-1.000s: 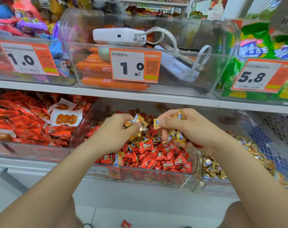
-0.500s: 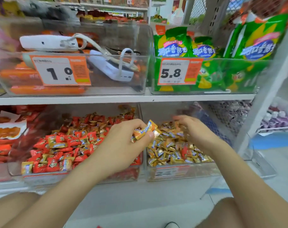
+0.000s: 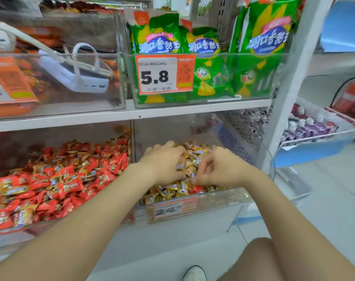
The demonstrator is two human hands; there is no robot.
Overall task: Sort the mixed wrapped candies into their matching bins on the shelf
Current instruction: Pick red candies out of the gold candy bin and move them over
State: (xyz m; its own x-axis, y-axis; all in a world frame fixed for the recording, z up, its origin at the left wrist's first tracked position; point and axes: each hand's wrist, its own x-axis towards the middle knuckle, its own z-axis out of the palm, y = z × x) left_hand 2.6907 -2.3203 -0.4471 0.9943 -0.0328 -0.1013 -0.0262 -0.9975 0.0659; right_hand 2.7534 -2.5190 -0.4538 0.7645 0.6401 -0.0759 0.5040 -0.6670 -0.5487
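Hands both in clear bin (image 3: 213, 204): I see left hand (image 3: 162, 163) fingers flat on gold candies (image 3: 172, 189); right hand (image 3: 217, 169) fingers curled, can't tell if holding.

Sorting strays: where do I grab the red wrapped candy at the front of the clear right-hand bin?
Likely pinch the red wrapped candy by its exposed top, from above: it sits wedged among gold wrapped candies, behind the clear bin's front wall.

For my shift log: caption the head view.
Left hand and right hand reach into the gold-candy bin, beside the mixed red-and-gold bin.
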